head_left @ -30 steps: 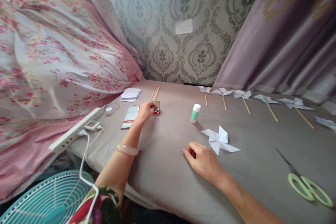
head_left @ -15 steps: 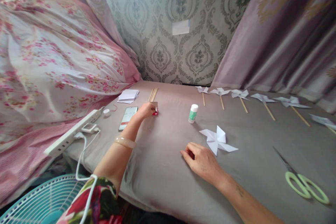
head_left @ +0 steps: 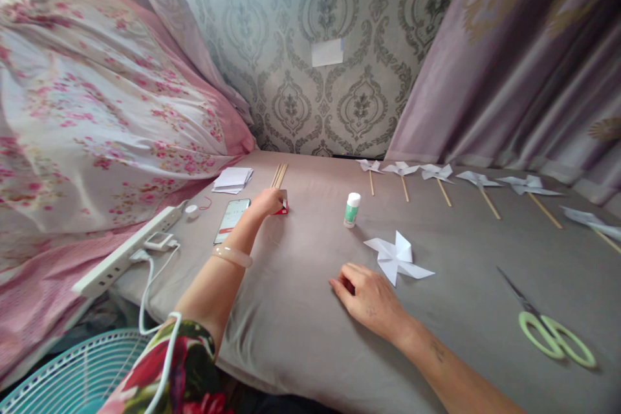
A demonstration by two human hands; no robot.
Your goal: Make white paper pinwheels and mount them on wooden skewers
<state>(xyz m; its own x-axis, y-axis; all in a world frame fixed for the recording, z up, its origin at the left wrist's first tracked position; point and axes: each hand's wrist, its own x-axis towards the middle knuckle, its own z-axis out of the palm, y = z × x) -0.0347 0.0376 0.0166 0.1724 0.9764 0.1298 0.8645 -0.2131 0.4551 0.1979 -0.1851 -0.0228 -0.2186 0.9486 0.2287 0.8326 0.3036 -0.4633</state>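
My left hand reaches to a small red box on the grey cloth. Its fingers are closed together at the box's open top, and their tips are hidden there. Just behind the box lie several thin wooden sticks. My right hand rests on the cloth with loosely curled fingers, a gap between thumb and forefinger, and nothing visible in it. Beyond it lies a folded white paper pinwheel without a stick. A glue stick with a white cap stands upright between the hands, farther back.
Finished pinwheels on sticks line the back right. Scissors with pale green handles lie at right. At left are white paper sheets, a phone under my left forearm, a power strip with cables, and a fan.
The view has shifted slightly, so most things sit a little farther left. Both hands keep nearly the same places, the left at the red box and the right on the cloth.
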